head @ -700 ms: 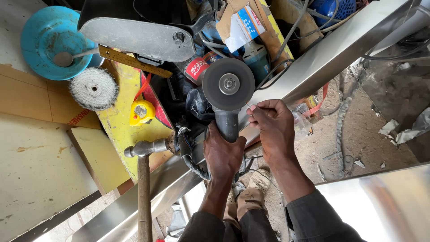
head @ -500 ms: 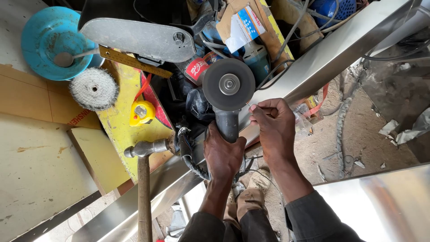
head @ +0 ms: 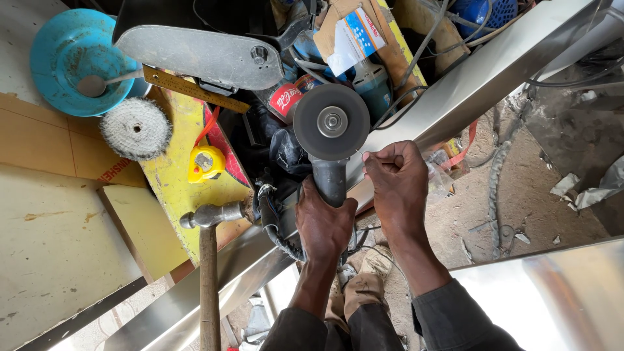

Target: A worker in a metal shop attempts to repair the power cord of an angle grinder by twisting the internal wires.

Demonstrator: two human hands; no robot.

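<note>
A yellow board is lying across pale panels, carrying a yellow tape measure near its middle, a brass ruler along its upper edge and a hammer whose head is resting at its lower edge. A round wire brush is sitting just beside its left edge, with a blue bowl lying above that.

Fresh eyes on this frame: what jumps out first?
Dead centre, the left hand grips an angle grinder, its grey disc facing the camera, while the right hand rests closed on the long shiny metal channel running diagonally across the frame. At left, a blue bowl, a round wire brush wheel and a yellow tape measure stand out.
</note>
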